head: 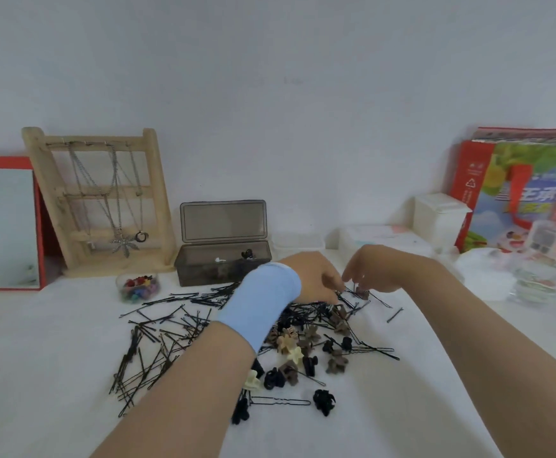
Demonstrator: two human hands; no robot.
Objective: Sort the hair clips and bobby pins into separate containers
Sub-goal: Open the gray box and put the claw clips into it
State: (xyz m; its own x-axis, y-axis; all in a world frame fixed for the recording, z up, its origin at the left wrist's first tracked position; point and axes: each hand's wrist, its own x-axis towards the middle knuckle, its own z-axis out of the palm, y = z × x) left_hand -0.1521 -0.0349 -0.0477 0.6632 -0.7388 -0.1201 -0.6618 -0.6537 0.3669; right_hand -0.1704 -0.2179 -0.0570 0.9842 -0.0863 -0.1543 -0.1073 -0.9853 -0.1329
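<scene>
**Clip in the right fingers, box to the left**

The fingers (352,280) of our right hand (380,272) pinched a brown clip (364,294) at the far edge of the pile (303,345). Our left hand (316,279) curled just beside it, and we could not tell whether it held anything. The open box (204,272) stood farther back and left, nearer the left hand.

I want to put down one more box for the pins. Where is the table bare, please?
The table is bare at the near left, between the mirror and the bobby pins, and at the near right, between the hair clips and the right forearm. The middle is crowded with both. The back is full, from mirror to bag.
</scene>
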